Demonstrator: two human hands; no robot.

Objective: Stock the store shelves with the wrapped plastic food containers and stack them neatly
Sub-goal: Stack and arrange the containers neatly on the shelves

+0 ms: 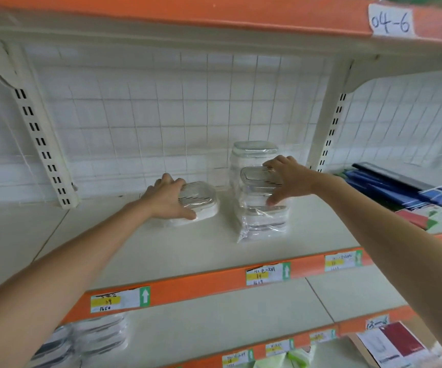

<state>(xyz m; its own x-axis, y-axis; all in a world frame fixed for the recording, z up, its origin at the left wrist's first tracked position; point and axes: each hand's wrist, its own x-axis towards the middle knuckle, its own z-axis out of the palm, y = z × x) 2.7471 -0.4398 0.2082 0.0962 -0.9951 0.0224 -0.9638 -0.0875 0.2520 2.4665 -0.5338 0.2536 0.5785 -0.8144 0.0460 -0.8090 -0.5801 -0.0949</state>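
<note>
- Blurred wrapped tubs (95, 338) on the lower shelf are cut off at the left; the price tags' (120, 300) small writing is mostly unreadable.
- The left hand (168, 199) grips a single wrapped container (201, 201) lying on the middle shelf (161, 248), fingers over its lid, thumb on the near side.
- The right hand (285, 179) clasps the top container (257, 179) of a front stack (263, 221); another stack (254, 152) stands behind.
- Containers are clear, white-rimmed, in glossy film.
- Overhead label (390, 21) reads "04-6"; one tag shows "1650".
</note>
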